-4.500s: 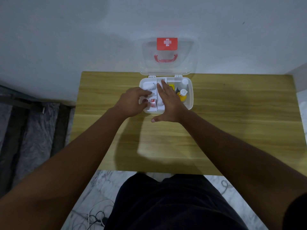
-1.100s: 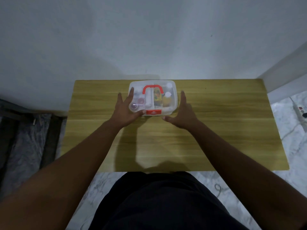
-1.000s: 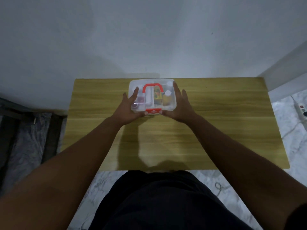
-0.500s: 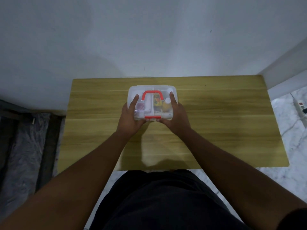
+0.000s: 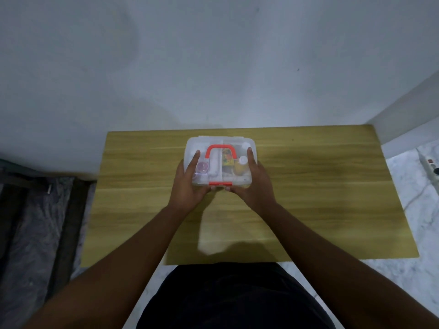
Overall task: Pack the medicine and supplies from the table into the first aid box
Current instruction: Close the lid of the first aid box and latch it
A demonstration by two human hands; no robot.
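Observation:
The first aid box [image 5: 240, 141], clear plastic with a red handle [image 5: 221, 148] on its closed lid and a red latch [image 5: 220, 183] at the front, sits on the wooden table [image 5: 308, 186]. Through the lid I see a pink-capped jar [image 5: 202, 167], a yellow bottle [image 5: 239, 167], a colourful packet [image 5: 228, 159] and white items. My left hand [image 5: 188, 186] grips the box's left side with fingers on the lid. My right hand [image 5: 255, 186] grips the right side the same way. Both thumbs meet near the latch.
A white wall stands right behind the table. A white power strip [image 5: 430, 165] lies on the marble floor at the far right. Dark cloth and a bed frame [image 5: 35, 210] are at the left. My dark-clothed lap [image 5: 232, 298] fills the bottom.
The box's lid has been closed since it stood open. In the last second both hands closed in from beside the box onto its sides, and the box shifted slightly toward me.

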